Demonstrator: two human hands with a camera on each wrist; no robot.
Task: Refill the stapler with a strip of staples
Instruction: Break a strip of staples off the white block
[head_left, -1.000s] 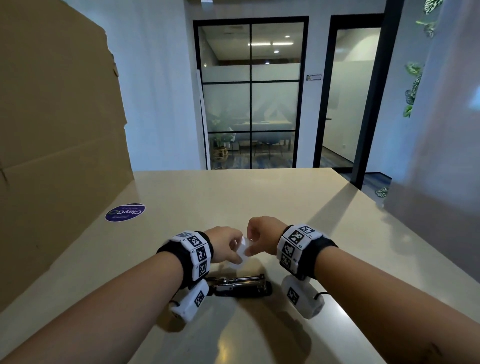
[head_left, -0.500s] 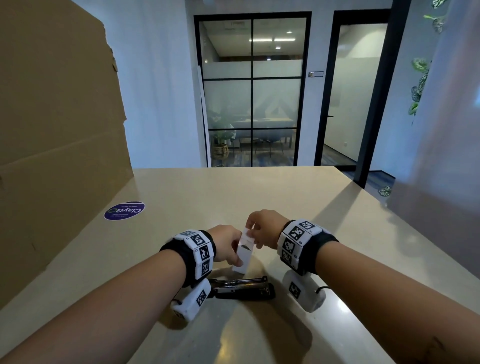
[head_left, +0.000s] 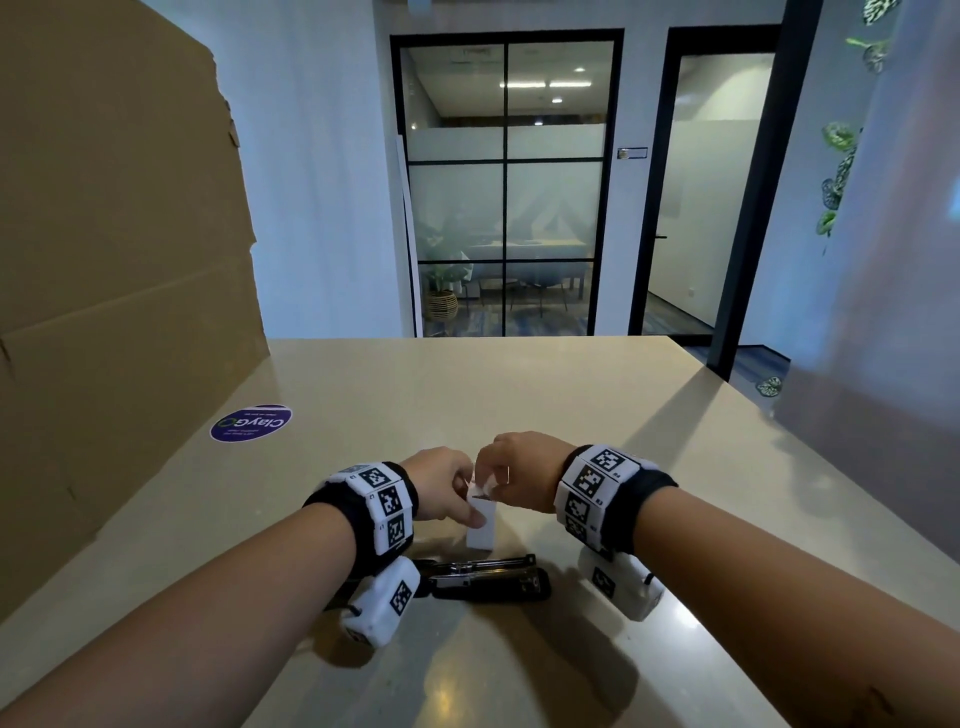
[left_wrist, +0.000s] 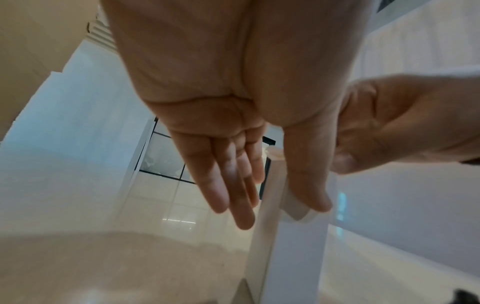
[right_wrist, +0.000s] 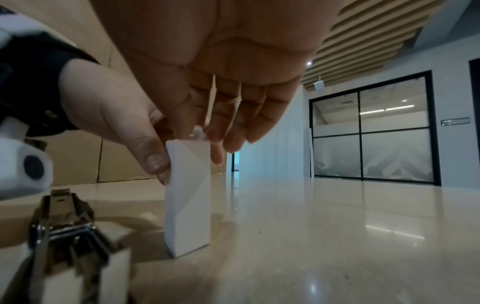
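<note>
A small white staple box (head_left: 480, 531) stands upright on the beige table (head_left: 519, 405). My left hand (head_left: 451, 493) pinches its upper part between thumb and fingers; the thumb (right_wrist: 153, 160) lies on its side edge. My right hand (head_left: 501, 480) is right above it, its fingertips (right_wrist: 221, 142) pinching the raised top flap (head_left: 482, 487). Both the box (left_wrist: 293, 257) and the right hand (left_wrist: 389, 127) also show in the left wrist view. The black and metal stapler (head_left: 488, 578) lies flipped wide on the table, just nearer to me than the box (right_wrist: 189, 195). No staples show.
A tall cardboard sheet (head_left: 114, 270) stands along the table's left side. A round purple sticker (head_left: 251, 422) lies on the table at the left. The table's right edge (head_left: 810, 447) runs diagonally past my right arm. Glass doors (head_left: 506, 182) lie beyond the far edge.
The box went from being held between both hands above the table to standing upright on it. My right hand's fingers have moved onto its top flap, which now stands raised.
</note>
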